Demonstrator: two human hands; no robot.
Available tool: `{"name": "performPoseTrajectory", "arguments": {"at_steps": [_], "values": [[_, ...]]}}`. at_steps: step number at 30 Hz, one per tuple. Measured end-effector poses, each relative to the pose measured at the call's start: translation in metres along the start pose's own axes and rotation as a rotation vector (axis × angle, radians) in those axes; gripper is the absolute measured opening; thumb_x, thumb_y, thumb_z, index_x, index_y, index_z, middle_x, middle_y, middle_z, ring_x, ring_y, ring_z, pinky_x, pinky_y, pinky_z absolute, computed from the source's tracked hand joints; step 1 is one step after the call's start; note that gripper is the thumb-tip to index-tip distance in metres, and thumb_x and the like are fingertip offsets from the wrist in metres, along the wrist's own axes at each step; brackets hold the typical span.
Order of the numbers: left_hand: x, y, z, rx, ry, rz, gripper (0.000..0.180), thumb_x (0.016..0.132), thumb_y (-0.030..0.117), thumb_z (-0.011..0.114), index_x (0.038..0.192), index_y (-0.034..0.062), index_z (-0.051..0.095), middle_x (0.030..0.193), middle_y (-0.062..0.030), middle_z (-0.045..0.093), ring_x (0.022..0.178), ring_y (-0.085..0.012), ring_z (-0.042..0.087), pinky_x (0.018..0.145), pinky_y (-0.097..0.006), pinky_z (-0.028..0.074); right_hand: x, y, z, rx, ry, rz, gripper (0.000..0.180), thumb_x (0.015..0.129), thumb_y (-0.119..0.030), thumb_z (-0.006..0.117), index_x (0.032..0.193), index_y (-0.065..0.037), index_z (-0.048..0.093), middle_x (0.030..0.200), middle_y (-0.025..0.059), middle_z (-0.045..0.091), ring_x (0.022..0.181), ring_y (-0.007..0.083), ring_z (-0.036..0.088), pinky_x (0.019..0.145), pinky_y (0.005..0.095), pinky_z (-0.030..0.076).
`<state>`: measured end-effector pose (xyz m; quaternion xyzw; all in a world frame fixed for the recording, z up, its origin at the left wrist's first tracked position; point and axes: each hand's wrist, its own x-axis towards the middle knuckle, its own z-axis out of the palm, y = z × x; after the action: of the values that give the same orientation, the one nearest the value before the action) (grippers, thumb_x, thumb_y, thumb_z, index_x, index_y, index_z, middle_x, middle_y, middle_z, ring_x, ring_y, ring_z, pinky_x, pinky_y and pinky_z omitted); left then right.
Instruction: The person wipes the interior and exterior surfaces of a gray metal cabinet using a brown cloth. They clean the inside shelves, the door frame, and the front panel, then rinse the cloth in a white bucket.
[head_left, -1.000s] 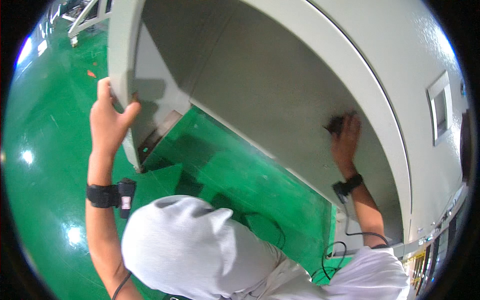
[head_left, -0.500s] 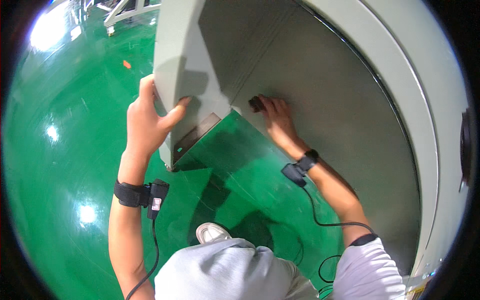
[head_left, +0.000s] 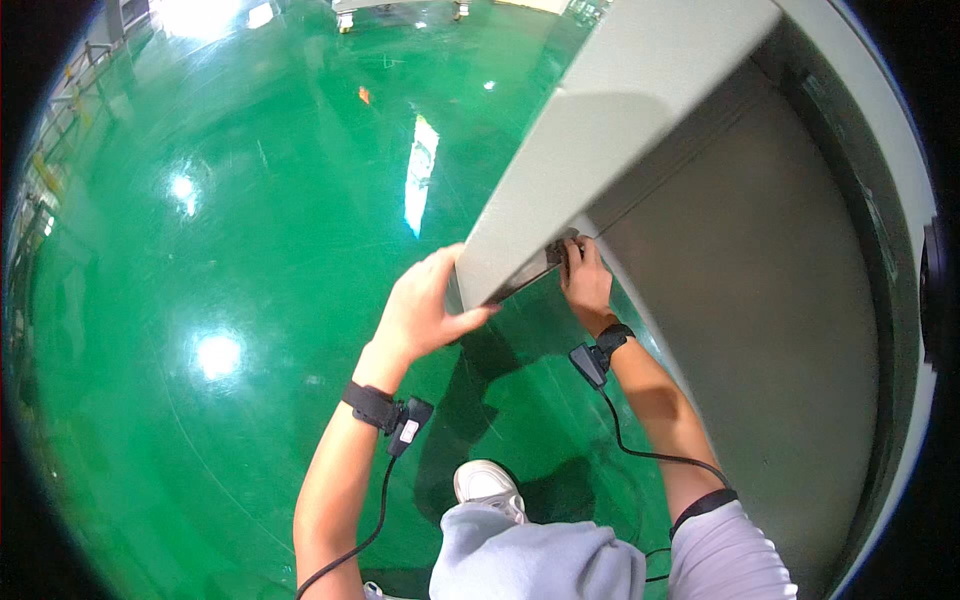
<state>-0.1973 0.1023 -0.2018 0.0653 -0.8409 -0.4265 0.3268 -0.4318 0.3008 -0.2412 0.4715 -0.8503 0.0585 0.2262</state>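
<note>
door panel (head_left: 610, 130): large, stiff, likely heavy, smooth | left hand (head_left: 425, 310) grasping its lower corner | right hand (head_left: 585, 280) pinching the lower edge; grip edges

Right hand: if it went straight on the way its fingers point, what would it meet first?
The right hand points up toward the lower corner of the grey panel. Its fingertips already seem to touch a small dark part at that edge, so that comes first, though depth is unclear.

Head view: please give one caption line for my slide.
Left hand grips a grey panel's lower corner; right hand reaches under it, above green floor.
</note>
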Motion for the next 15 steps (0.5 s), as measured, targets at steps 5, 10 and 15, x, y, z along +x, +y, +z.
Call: {"name": "performPoseTrajectory", "arguments": {"at_steps": [5, 10, 15], "values": [[-0.015, -0.007, 0.018, -0.154, -0.015, -0.194, 0.057, 0.07, 0.022, 0.077, 0.117, 0.0027, 0.051, 0.106, -0.0168, 0.063, 0.1, -0.0273, 0.063, 0.088, -0.035, 0.049, -0.01, 0.005, 0.069, 0.035, 0.046, 0.163, 0.026, 0.085, -0.016, 0.058, 0.106, -0.002, 0.056, 0.108, 0.017, 0.053, 0.094, 0.0363, 0.057, 0.07, 0.0441, 0.052], [-0.005, -0.012, 0.028, -0.121, 0.048, -0.211, 0.052, 0.069, 0.019, 0.075, 0.112, 0.0045, 0.051, 0.101, -0.015, 0.06, 0.094, -0.0288, 0.06, 0.084, -0.036, 0.048, 0.001, 0.033, 0.106, 0.107, 0.012, 0.142, 0.02, 0.083, -0.02, 0.06, 0.094, -0.004, 0.062, 0.1, 0.0187, 0.056, 0.081, 0.0385, 0.06, 0.066, 0.0466, 0.051], [-0.002, -0.024, 0.033, -0.094, 0.099, -0.201, 0.05, 0.066, 0.017, 0.075, 0.108, 0.0042, 0.05, 0.096, -0.0135, 0.059, 0.09, -0.0281, 0.059, 0.082, -0.036, 0.047, 0.012, 0.003, 0.095, 0.294, -0.141, 0.099, 0.018, 0.08, -0.018, 0.06, 0.091, -0.006, 0.066, 0.085, 0.0177, 0.064, 0.081, 0.0358, 0.062, 0.071, 0.0423, 0.052]]}}
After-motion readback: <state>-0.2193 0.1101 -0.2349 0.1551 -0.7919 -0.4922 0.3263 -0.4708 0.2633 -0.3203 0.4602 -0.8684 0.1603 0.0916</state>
